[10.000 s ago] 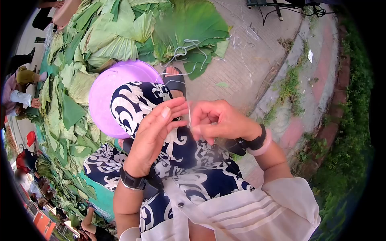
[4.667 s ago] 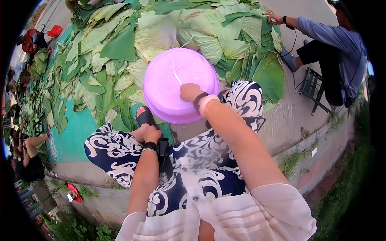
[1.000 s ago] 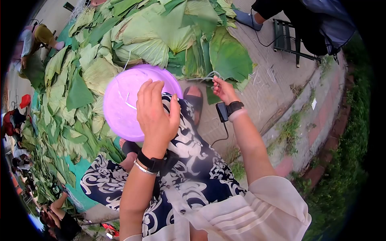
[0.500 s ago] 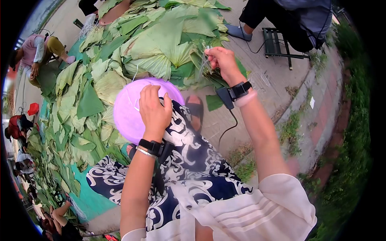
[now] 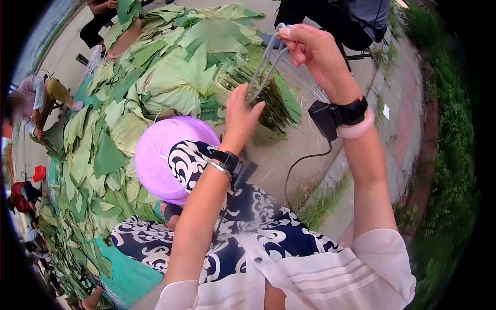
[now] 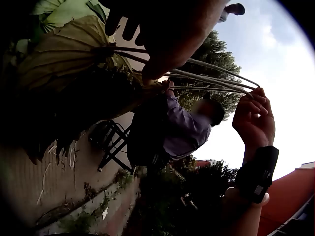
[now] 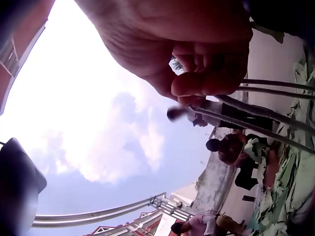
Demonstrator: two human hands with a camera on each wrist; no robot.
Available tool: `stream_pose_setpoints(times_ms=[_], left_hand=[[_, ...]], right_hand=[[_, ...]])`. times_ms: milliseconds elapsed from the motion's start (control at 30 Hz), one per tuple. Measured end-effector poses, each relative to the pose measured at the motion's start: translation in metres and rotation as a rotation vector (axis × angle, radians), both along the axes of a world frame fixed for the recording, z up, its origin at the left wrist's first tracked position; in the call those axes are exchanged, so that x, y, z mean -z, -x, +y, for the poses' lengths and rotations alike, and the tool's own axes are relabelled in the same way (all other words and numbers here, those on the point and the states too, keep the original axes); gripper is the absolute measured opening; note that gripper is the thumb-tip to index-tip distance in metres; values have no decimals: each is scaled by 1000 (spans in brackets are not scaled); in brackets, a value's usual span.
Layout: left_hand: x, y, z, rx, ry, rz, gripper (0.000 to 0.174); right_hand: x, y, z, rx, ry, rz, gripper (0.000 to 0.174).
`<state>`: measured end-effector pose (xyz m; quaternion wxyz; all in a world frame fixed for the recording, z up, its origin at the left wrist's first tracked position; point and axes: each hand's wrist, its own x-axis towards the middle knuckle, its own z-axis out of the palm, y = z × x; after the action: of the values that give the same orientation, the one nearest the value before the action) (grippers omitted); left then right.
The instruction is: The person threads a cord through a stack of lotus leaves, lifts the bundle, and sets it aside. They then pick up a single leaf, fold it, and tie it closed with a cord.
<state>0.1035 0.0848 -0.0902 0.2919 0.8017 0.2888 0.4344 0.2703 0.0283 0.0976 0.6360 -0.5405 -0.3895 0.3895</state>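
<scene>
My right hand [image 5: 320, 62] is raised and pinches the loops of a grey cord [image 5: 270, 75] between thumb and fingers. The cord's strands run down to a stack of folded green leaves [image 5: 274, 106], its layered edges facing me. Beside the strands is my left hand [image 5: 238, 119], fingers extended and thumb apart, overlapping the leaf stack's near side. In the left wrist view, several cord strands stretch taut from the leaves [image 6: 64, 54] past the left thumb to the right hand [image 6: 255, 118]. The right wrist view shows the cord [image 7: 266, 110] leaving the right fingertips.
An upturned purple basin [image 5: 155, 150] stands by my knee, a white strip on it. Large green leaves [image 5: 170, 88] cover the ground on the left over a green sheet [image 5: 129, 274]. A seated person [image 5: 356, 20] is close ahead; others sit at left. A planted kerb runs along the right.
Over the last second the right hand has risen with the cord, lifting the leaf stack's edge upright. The left hand has moved from over the basin right to the cord. Earlier, white strips were handled.
</scene>
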Motion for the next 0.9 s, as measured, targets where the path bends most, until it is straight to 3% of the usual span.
stream_pose_setpoints(times_ms=[100, 133, 267, 367, 633, 767, 900], left_hand=[[27, 2, -5, 98, 352, 201, 27], [21, 10, -13, 103, 682, 114, 30], [58, 25, -9, 28, 879, -194, 33], [33, 30, -7, -12, 1041, -346, 33], [26, 43, -1, -6, 1049, -313, 20], [16, 48, -1, 31, 1204, -403, 10], [24, 56, 7, 71, 1326, -501, 14]], right_hand=[[20, 10, -13, -39, 71, -12, 15], [31, 9, -15, -32, 98, -12, 17], [77, -3, -21, -34, 204, -18, 23], [87, -3, -32, 12, 300, -44, 25], [78, -17, -44, 8, 208, 19, 27], [63, -20, -43, -5, 119, 82, 28], [40, -19, -41, -2, 74, -34, 29]])
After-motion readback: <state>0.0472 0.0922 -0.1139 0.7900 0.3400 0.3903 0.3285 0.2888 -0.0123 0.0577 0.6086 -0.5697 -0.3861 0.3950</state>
